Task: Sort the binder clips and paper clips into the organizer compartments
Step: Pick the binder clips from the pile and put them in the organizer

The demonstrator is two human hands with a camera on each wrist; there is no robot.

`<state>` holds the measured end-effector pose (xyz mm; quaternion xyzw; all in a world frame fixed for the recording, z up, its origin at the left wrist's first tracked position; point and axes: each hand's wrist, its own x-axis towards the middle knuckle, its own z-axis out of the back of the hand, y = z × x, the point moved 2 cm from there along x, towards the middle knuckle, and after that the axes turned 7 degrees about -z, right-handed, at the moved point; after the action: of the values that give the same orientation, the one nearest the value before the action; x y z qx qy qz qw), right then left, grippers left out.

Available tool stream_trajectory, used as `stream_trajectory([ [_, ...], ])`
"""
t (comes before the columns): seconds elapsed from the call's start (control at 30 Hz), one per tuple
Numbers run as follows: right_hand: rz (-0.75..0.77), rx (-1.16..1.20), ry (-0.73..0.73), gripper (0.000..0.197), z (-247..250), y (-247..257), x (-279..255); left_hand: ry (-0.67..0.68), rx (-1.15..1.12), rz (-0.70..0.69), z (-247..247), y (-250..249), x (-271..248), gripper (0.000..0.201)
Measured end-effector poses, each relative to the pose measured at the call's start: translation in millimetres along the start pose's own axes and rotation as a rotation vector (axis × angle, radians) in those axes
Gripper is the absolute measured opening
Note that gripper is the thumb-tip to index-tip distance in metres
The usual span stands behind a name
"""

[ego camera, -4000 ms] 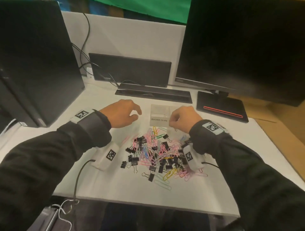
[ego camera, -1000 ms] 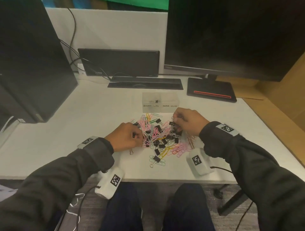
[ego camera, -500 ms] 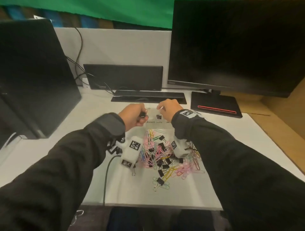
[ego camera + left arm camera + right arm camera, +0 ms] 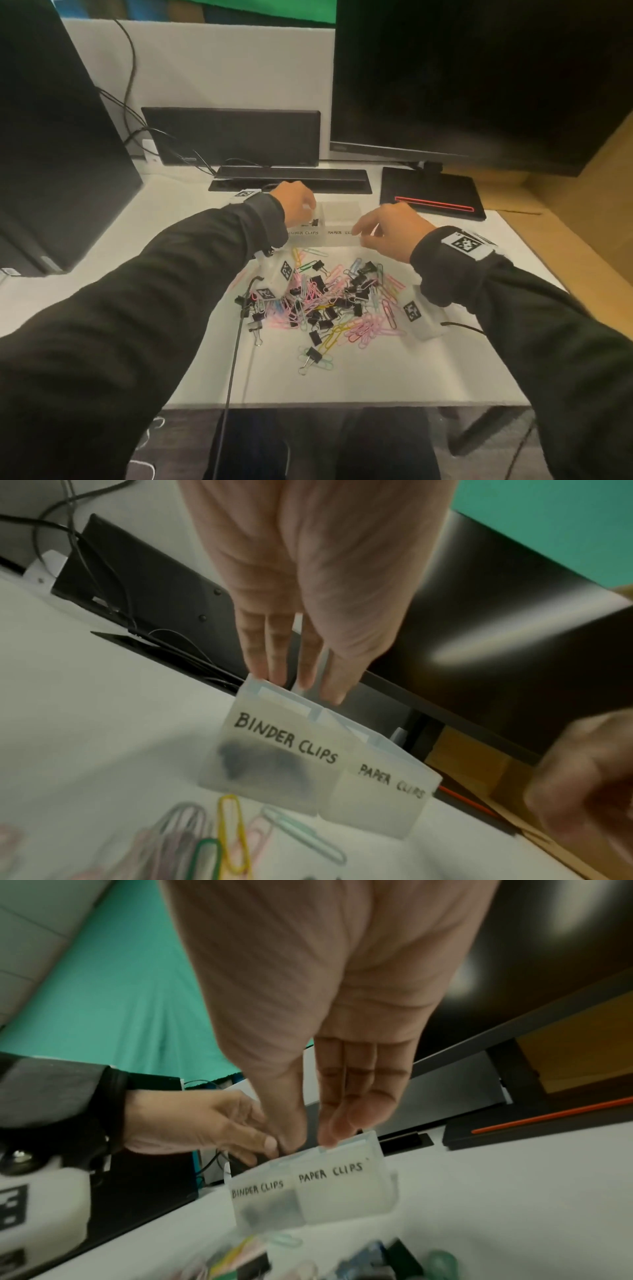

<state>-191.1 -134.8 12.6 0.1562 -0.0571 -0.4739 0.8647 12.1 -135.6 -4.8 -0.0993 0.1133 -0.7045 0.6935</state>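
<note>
A frosted two-compartment organizer [image 4: 339, 240] stands on the white table behind a mixed pile of coloured paper clips and black binder clips [image 4: 329, 301]. Its left half is labelled BINDER CLIPS [image 4: 284, 739] and shows dark binder clips [image 4: 260, 764] inside. The right half is labelled PAPER CLIPS [image 4: 330, 1172]. My left hand [image 4: 310, 209] hangs over the binder compartment, fingers [image 4: 277, 669] straight and pointing down at the rim, holding nothing. My right hand [image 4: 358, 234] hovers at the paper-clip compartment's rim. Its fingers [image 4: 346, 1118] are straight, the thumb stands apart, and nothing shows between them.
A black keyboard [image 4: 291, 178] lies just behind the organizer, and a dark monitor base with a red stripe [image 4: 433, 202] sits to its right. Large dark screens stand at the left [image 4: 51, 137] and the right rear [image 4: 479, 78]. A cable [image 4: 236, 342] trails from my left wrist over the table's front edge.
Half a second ago my left hand pinched a black binder clip near the organizer. Now its fingers are straight over the binder compartment and hold nothing. My right hand has shifted toward the organizer's right front.
</note>
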Motion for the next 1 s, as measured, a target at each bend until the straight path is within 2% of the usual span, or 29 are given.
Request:
stream_trajectory([
  [0.13, 0.01, -0.073, 0.159, 0.024, -14, -4, -22, -0.106, 0.007, -0.111, 3, -13, -25, 0.023],
  [0.3, 0.027, -0.088, 0.256, 0.021, -36, -1, -37, 0.042, 0.022, -0.23, -13, -36, -67, 0.018],
  [0.6, 0.01, -0.114, 0.181, 0.02, -56, 4, -45, 0.238, 0.073, -0.206, -41, -37, -74, 0.028],
  [0.8, 0.006, -0.077, 0.171, 0.029, -57, 3, -46, 0.234, 0.045, -0.179, -48, -38, -72, 0.026],
  [1.0, -0.028, 0.023, 0.08, 0.017, -30, -9, -45, 0.209, 0.078, -0.193, -50, -40, -70, 0.027],
])
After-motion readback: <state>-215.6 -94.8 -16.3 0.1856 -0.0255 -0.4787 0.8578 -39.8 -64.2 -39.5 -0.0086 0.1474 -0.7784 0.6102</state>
